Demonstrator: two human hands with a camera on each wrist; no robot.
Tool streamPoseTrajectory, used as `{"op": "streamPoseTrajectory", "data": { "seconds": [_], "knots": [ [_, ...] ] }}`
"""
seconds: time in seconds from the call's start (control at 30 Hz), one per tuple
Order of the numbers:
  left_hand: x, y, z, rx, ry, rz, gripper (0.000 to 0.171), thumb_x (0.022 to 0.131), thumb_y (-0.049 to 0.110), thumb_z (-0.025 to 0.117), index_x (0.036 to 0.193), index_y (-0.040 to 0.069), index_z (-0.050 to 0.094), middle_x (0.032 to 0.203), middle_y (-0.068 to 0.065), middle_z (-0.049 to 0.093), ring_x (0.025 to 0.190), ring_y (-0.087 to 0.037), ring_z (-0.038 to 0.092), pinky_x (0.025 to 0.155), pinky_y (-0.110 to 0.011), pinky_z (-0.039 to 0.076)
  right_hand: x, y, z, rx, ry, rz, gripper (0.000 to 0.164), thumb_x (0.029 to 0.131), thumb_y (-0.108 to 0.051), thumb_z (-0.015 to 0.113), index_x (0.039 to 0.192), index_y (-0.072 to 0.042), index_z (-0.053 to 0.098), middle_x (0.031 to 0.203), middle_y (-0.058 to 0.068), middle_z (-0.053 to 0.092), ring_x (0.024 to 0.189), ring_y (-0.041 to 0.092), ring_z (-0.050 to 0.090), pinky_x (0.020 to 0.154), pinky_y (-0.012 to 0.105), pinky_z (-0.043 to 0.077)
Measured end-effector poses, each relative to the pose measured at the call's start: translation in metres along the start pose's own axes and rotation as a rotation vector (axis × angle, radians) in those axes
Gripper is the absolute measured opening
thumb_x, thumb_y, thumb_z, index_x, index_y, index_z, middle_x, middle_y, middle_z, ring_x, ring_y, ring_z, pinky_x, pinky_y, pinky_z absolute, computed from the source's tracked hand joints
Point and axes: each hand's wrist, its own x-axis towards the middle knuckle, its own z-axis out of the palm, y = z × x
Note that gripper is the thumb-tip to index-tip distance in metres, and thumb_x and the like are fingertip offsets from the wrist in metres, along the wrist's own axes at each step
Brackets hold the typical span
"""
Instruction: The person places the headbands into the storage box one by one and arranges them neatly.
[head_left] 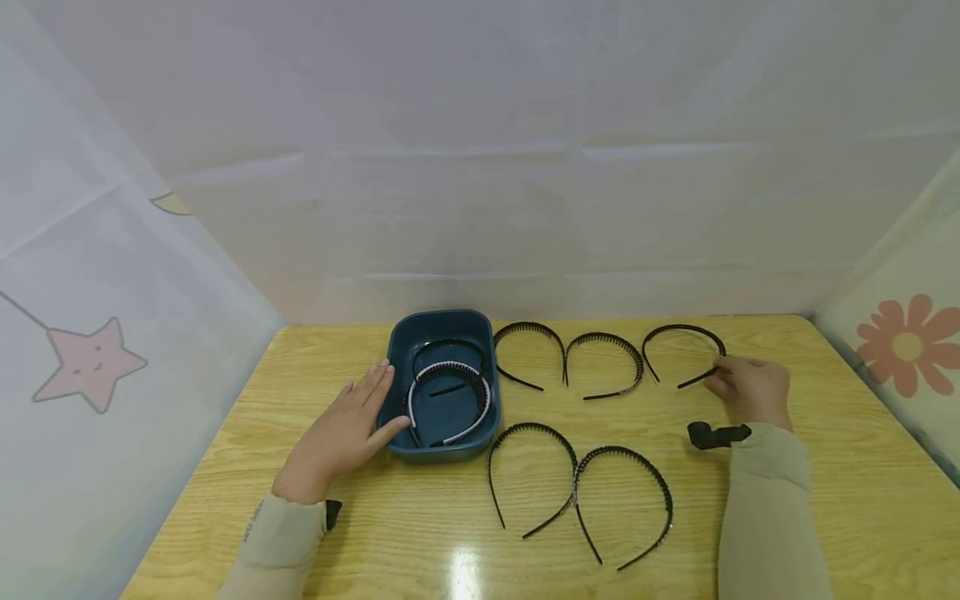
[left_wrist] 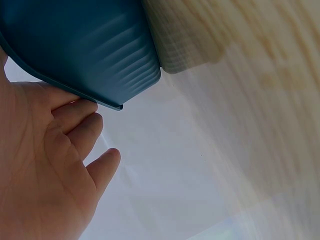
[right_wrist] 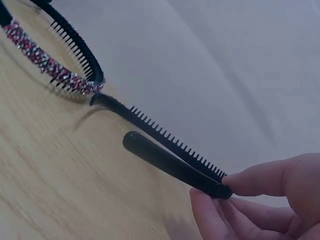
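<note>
In the head view my left hand [head_left: 337,437] rests at the left rim of a blue plastic tub [head_left: 442,455], fingers extended along it and thumb over the near left corner. The left wrist view shows fingertips touching the outside of the tub [left_wrist: 100,50] under its lip. Inside the tub lie black headbands and a white-edged headband [head_left: 486,408]. At the far right, my right hand [head_left: 753,387] pinches a black toothed headband [head_left: 678,327] between thumb and fingers. Close up, the right wrist view has this headband [right_wrist: 170,167] held at its curved side, both ends pointing away.
Two dark headbands, one on the left [head_left: 528,325] and one beside it [head_left: 637,358], lie between tub and right hand. Nearer the front are two more, a left one [head_left: 532,426] and a right one [head_left: 667,492], touching. White cloth [head_left: 525,208] hangs behind the wooden table [head_left: 420,533].
</note>
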Motion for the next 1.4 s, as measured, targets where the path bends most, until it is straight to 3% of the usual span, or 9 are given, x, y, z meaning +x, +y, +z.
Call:
{"op": "streamPoseTrajectory", "data": {
  "seconds": [0.27,0.37,0.47,0.53,0.63,0.77,0.87,1.1,1.4],
  "knots": [
    [0.000,0.001,-0.001,0.003,-0.004,-0.005,0.088,0.103,0.059,0.046,0.161,0.000,0.018,0.168,-0.016,0.014,0.155,-0.035,0.013,0.124,-0.058,0.014,-0.013,-0.009,0.007,0.057,-0.023,-0.072,0.030,0.097,0.001,0.063,0.077,-0.018,0.074,0.078,-0.001,0.070,0.070,0.011,0.072,0.069,0.023,0.061],
    [0.000,0.001,-0.001,0.004,-0.003,-0.003,0.087,0.103,0.059,0.046,0.161,0.000,0.018,0.168,-0.016,0.015,0.155,-0.035,0.014,0.123,-0.058,0.014,-0.013,-0.008,0.009,0.069,-0.025,-0.111,0.018,0.097,0.004,0.062,0.103,-0.008,0.074,0.079,-0.002,0.070,0.071,0.009,0.072,0.071,0.022,0.061],
    [0.001,0.000,-0.001,0.004,-0.001,0.001,0.087,0.103,0.058,0.047,0.161,-0.001,0.019,0.168,-0.017,0.015,0.155,-0.036,0.014,0.123,-0.059,0.014,-0.012,-0.008,0.010,0.086,-0.032,-0.137,0.044,0.097,0.004,0.063,0.140,0.005,0.055,0.081,-0.002,0.071,0.073,0.009,0.073,0.074,0.022,0.060],
    [0.001,0.000,0.000,0.003,-0.002,0.003,0.087,0.103,0.057,0.047,0.161,-0.001,0.019,0.168,-0.017,0.015,0.155,-0.036,0.014,0.123,-0.059,0.014,-0.011,-0.008,0.011,0.095,-0.044,-0.147,0.060,0.096,0.003,0.065,0.150,0.010,0.038,0.083,-0.002,0.071,0.075,0.009,0.073,0.076,0.022,0.060],
    [0.001,0.000,0.000,0.001,-0.002,0.003,0.086,0.103,0.057,0.047,0.161,-0.001,0.018,0.168,-0.018,0.015,0.154,-0.036,0.014,0.123,-0.060,0.015,-0.012,-0.011,0.013,0.113,-0.073,-0.143,0.063,0.094,0.000,0.070,0.150,0.007,0.041,0.090,-0.001,0.071,0.078,0.011,0.074,0.078,0.024,0.060],
    [0.001,0.000,0.000,0.001,-0.002,0.001,0.086,0.104,0.057,0.047,0.161,-0.001,0.018,0.168,-0.018,0.015,0.154,-0.037,0.014,0.123,-0.060,0.015,-0.014,-0.014,0.018,0.135,-0.130,-0.132,0.039,0.093,-0.001,0.073,0.130,-0.004,0.065,0.095,0.001,0.072,0.081,0.013,0.075,0.080,0.024,0.060],
    [0.001,0.000,0.000,0.004,-0.002,0.002,0.086,0.104,0.057,0.047,0.161,-0.001,0.018,0.168,-0.018,0.015,0.154,-0.037,0.014,0.123,-0.060,0.015,-0.016,-0.015,0.025,0.138,-0.171,-0.140,0.026,0.094,-0.001,0.071,0.119,-0.006,0.068,0.094,0.003,0.074,0.082,0.013,0.075,0.080,0.024,0.060],
    [0.001,-0.001,0.001,0.008,0.003,0.003,0.086,0.104,0.057,0.046,0.161,0.000,0.019,0.168,-0.017,0.015,0.154,-0.036,0.014,0.123,-0.060,0.016,-0.022,-0.014,0.045,0.087,-0.265,-0.185,0.066,0.096,-0.002,0.068,0.151,0.012,0.034,0.097,0.003,0.072,0.085,0.011,0.074,0.083,0.023,0.059],
    [0.000,0.000,0.000,0.004,0.001,0.000,0.085,0.104,0.057,0.046,0.161,0.000,0.019,0.168,-0.017,0.015,0.154,-0.036,0.014,0.123,-0.059,0.015,-0.034,-0.018,0.072,0.073,-0.311,-0.231,0.056,0.096,-0.001,0.068,0.144,0.013,0.044,0.098,0.003,0.072,0.085,0.012,0.074,0.083,0.024,0.059]
  ]
}}
